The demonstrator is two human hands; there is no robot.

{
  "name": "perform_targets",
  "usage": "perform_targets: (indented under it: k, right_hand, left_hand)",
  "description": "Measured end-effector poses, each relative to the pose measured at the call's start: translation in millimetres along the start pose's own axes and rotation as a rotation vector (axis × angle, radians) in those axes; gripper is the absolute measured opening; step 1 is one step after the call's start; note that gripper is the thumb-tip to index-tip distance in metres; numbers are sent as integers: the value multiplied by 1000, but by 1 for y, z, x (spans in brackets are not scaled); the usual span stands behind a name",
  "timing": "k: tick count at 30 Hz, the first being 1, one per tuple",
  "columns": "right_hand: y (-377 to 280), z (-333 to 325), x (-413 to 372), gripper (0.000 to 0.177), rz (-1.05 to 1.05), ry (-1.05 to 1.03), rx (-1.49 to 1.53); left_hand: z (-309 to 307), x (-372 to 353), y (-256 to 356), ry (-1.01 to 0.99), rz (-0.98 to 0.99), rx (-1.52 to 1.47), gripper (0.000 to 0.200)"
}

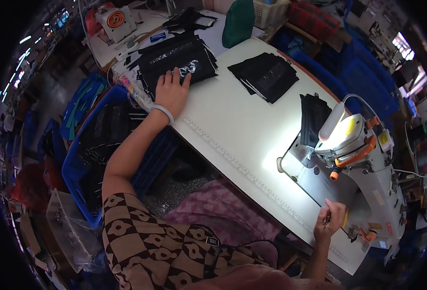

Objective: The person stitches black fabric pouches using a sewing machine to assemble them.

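My right hand point(329, 220) is at the table's near edge by the sewing machine point(353, 154), fingers pinched shut, can't tell on what. Nothing's under the needle yet. Left hand point(171, 92) lies flat, fingers spread, on the printed black fabric stack point(179, 60) at the far left corner.

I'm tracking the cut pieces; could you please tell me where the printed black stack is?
In the head view, the printed black stack lies at the left end of the white table, partly under the left hand, next to the blue crate.
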State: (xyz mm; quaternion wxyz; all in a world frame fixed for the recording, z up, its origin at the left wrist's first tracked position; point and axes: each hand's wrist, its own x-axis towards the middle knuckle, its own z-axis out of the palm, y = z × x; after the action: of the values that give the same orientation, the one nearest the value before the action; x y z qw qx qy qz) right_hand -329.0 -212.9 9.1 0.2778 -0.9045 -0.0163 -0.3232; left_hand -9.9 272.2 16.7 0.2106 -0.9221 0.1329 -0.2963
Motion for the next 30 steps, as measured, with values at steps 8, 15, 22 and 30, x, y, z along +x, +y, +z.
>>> perform_targets:
  k: [8,15,22,30]
  right_hand:
    - [-28,11,5,15,40,-4,89]
    - [-57,42,9,15,0,-81,264]
    - [-66,54,7,15,27,-124,299]
    - [-64,52,4,15,23,-98,313]
  left_hand:
    - [5,27,-46,218,-314,-1151,34]
    - [-7,6,-24,74,-217,-860,30]
    - [0,10,-25,355,-49,-463,50]
    - [-12,35,-27,-54,-228,-374,55]
